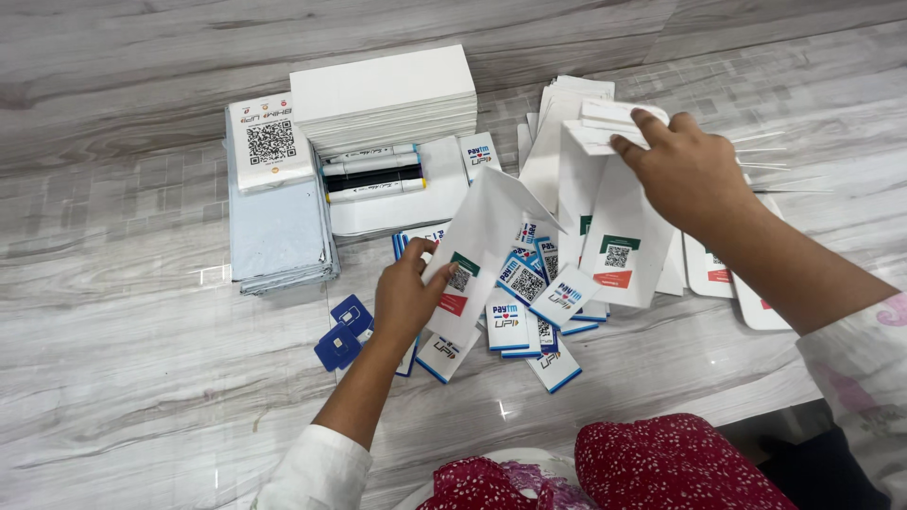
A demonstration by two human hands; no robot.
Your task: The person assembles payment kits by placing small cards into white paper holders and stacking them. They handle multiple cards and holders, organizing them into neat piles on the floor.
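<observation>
Grey plastic mailers (279,236) sit far left, clear of the work. Your left hand (406,300) pinches the lower edge of a folded white sheet (482,236); keep it flat over the small cards (529,302). Your right hand (685,170) grips a small white stack (614,121) above the envelopes (619,241); square it before lowering, I'd say.

The person's right hand (685,170) covers part of the white envelope stack (605,123). The left hand (406,297) hides its thumb behind a white envelope (482,246). Lower cards (534,312) lie buried — the right sleeve (864,368) runs off-frame.
</observation>
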